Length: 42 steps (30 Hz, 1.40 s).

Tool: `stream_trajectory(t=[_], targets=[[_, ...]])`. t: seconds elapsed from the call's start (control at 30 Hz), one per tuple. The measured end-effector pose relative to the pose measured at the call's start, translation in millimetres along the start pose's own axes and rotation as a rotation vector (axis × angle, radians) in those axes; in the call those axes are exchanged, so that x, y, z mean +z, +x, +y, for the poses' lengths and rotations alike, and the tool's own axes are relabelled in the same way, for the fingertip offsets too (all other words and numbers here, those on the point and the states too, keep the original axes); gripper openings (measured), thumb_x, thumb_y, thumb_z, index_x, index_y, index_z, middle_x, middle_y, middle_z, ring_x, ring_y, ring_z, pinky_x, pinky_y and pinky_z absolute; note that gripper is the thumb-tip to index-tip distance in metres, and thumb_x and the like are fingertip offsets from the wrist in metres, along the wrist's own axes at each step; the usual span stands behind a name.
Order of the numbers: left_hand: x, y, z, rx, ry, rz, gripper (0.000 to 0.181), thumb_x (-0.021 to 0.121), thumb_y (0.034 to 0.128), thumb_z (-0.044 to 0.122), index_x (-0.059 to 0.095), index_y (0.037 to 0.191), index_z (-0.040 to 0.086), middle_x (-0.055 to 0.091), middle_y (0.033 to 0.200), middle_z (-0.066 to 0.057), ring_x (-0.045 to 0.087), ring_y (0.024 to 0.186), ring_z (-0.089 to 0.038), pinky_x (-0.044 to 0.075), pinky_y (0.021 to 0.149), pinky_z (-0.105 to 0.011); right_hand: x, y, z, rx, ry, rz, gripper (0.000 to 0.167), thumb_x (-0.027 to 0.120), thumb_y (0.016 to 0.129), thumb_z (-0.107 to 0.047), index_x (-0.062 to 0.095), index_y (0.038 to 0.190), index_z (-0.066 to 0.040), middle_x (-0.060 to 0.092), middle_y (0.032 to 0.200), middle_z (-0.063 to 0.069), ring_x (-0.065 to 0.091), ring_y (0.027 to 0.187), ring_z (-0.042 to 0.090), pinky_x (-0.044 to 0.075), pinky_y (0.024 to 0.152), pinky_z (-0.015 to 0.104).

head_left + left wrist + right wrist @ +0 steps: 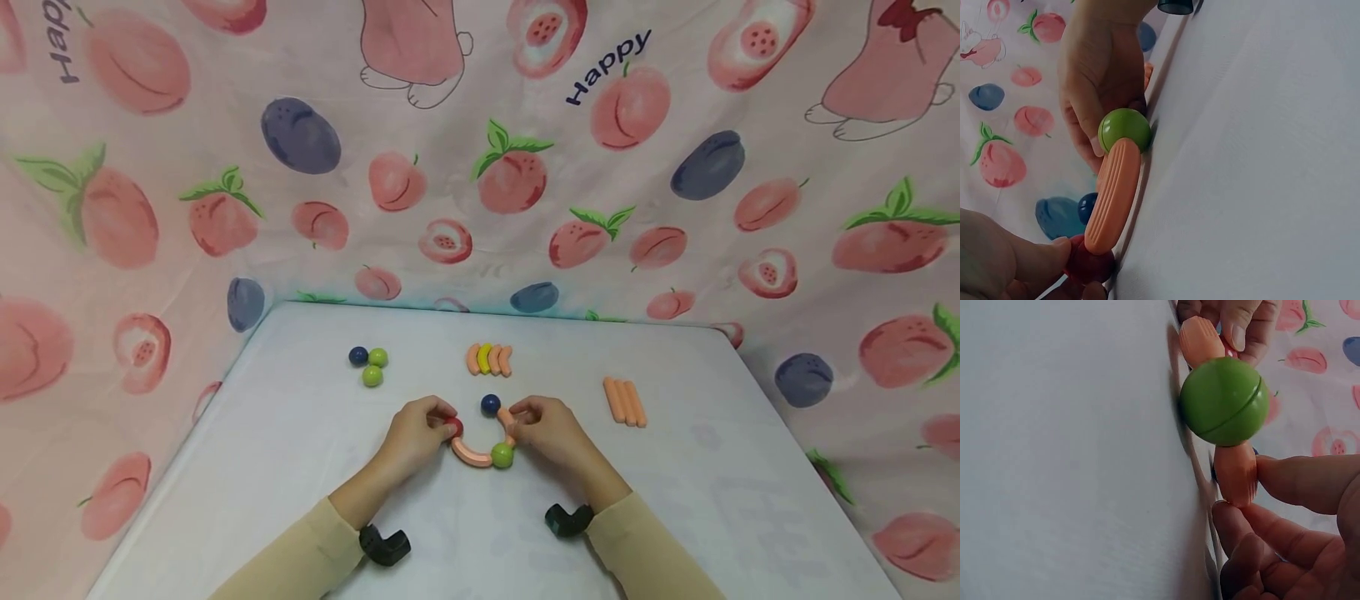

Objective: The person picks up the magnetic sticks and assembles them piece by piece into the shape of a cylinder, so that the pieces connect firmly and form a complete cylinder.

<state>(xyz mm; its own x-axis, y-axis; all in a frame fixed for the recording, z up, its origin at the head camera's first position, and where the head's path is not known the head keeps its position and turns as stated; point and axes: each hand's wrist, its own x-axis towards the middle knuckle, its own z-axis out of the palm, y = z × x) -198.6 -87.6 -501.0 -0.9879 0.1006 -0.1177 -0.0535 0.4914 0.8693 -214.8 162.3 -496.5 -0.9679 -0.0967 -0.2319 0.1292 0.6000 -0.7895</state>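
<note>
Orange and ridged, the short stick (1237,474) in your right hand (553,429) is pinched between thumb and fingertips. Its long axis runs roughly away from you, from the green ball (502,455) at its near end to a far tip that leans left. Just by that tip, a little to its left, sits the blue ball (491,406); whether they touch cannot be told. Any move of yours most likely turns on that slight offset, and your right hand is the nearer to the blue ball.

Your left hand (415,429) pinches the red ball (1090,262) between thumb and fingers. From there the curved stick (1116,197) heads toward you, then bends right to meet the green ball, so its long axis lies mostly crosswise, bulge facing you. Together these pieces form a bowl shape at the white table (472,542), straight in front of you, its gap on the far left side, between the red ball and the blue ball.

Beyond your left hand lie three balls (372,374) in a cluster. Past the bowl shape, curved sticks (494,360) stand side by side, and straight sticks (626,402) lie off to your right.
</note>
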Motion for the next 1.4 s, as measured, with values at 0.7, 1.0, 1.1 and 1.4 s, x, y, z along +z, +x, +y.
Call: stream_trajectory(t=[0.7,1.0,1.1,1.4], targets=[[1.3,7.3,3.2,-0.073,0.089,0.070,0.029,0.087,0.0907,0.023,0.071,0.113,0.012,0.073,0.105,-0.005,0.064,0.093,-0.020,0.055,0.078,-0.033,-4,4.0,-10,0.053,-0.036,0.028,0.022,0.077,0.097,-0.024,0.076,0.115,-0.011,0.072,0.095,0.004,0.062,0.087,0.020,0.050,0.072,0.028],[3.3,10.7,6.0,-0.053,0.088,0.073,0.023,0.084,0.0931,0.018,0.073,0.112,0.011,0.072,0.103,-0.006,0.063,0.092,-0.021,0.055,0.080,-0.034,-9,38.4,-3,0.026,-0.031,0.132,0.024,0.075,0.097,-0.021,0.076,0.119,-0.012,0.072,0.097,0.006,0.063,0.086,0.020,0.051,0.071,0.027],[3.3,13.2,4.9,-0.048,0.071,0.069,0.023,0.083,0.0940,0.015,0.073,0.114,0.011,0.072,0.104,-0.006,0.063,0.091,-0.020,0.056,0.079,-0.033,-11,51.0,-4,0.016,-0.017,0.156,0.025,0.076,0.096,-0.020,0.076,0.120,-0.012,0.072,0.100,0.007,0.063,0.085,0.020,0.052,0.070,0.027],[1.2,20.3,1.2,-0.014,0.051,0.016,0.020,0.081,0.0956,0.012,0.074,0.114,0.012,0.071,0.099,-0.004,0.063,0.085,-0.018,0.056,0.072,-0.029,-15,82.1,-6,0.022,0.000,0.206,0.032,0.080,0.095,-0.020,0.073,0.125,-0.012,0.071,0.109,0.008,0.063,0.095,0.024,0.054,0.076,0.029]])
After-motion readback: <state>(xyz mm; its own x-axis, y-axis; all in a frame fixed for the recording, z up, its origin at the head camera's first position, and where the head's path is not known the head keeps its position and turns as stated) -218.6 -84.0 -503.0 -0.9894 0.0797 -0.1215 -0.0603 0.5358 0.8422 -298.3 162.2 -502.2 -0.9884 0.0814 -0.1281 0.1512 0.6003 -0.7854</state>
